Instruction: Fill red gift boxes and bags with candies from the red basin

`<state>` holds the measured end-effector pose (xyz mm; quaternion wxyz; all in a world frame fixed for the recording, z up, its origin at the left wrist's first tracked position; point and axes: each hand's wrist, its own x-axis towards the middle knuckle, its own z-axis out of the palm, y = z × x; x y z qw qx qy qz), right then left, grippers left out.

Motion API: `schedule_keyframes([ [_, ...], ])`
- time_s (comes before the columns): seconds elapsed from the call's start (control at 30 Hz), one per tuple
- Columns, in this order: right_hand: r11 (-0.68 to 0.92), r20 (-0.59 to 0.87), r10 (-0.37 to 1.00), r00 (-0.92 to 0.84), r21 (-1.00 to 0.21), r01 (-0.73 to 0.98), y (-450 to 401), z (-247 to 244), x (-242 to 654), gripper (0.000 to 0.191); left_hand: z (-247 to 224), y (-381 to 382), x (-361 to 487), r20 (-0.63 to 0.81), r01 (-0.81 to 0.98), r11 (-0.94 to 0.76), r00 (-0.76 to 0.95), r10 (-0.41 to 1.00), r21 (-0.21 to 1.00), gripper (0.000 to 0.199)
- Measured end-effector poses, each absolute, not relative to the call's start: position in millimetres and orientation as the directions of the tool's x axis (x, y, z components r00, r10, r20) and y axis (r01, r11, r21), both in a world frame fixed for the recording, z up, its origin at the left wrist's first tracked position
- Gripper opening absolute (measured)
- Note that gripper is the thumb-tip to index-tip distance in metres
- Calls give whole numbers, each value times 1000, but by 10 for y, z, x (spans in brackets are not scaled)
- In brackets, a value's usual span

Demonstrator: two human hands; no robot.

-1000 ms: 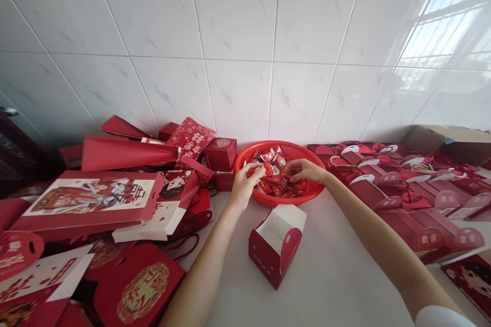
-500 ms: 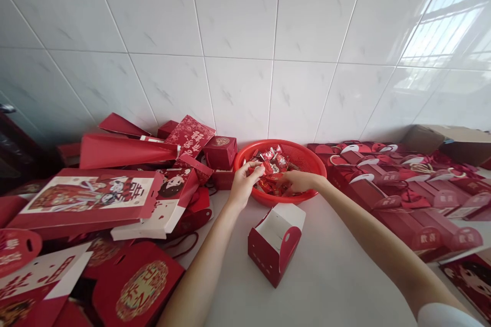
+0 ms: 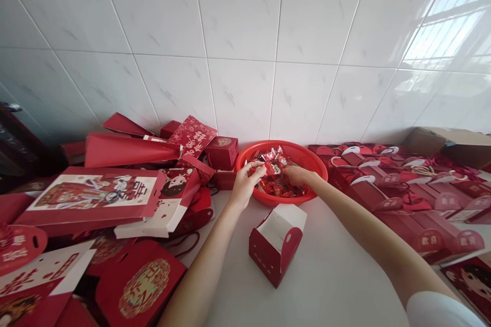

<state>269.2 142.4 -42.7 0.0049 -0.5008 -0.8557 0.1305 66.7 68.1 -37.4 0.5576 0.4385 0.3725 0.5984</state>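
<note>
A round red plastic basket [image 3: 321, 163] by the wall holds wrapped candies [image 3: 276, 188], most of them red. My left hand [image 3: 245, 180], at the basket's left side, pinches a red wrapped candy [image 3: 271, 169] between thumb and fingers. Over the basket's middle is my right hand [image 3: 299, 176], its fingers drawn together close to that candy. What those fingers hold, if anything, is hidden. In front of the basket a red gift box [image 3: 272, 250] with a white inside stands on the white table, its top unfolded.
Red boxes and bags [image 3: 95, 194] lie in a loose pile on the left. Rows of closed red gift boxes [image 3: 406, 194] fill the right side, with a brown cardboard box [image 3: 448, 144] behind them. A tiled wall [image 3: 241, 92] bounds the back.
My right hand has risen from among the candies, and its fingers are now near the candy in my left hand. My left hand stays almost in place.
</note>
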Motion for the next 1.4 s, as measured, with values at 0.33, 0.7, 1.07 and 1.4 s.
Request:
schedule_keyframes([
  [0.33, 415, -46, 867, -497, -487, 769, 1341, -311, 2796, 11, -373, 679, 661, 112, -354, -101, 11, 994, 930, 35],
  [0.7, 109, 67, 913, -402, -991, 82, 819, -82, 2707, 43, -339, 672, 669, 97, -391, -85, 13, 995, 917, 37],
  [1.07, 353, 48, 794, -606, -848, 396, 152, 250, 2796, 26, -258, 610, 570, 106, -197, -70, 177, 979, 978, 31],
  [1.4, 358, 222, 926, -306, -776, 519, 539, -49, 2953, 14, 194, 122, 496, 208, 261, -380, 509, 835, 887, 12],
])
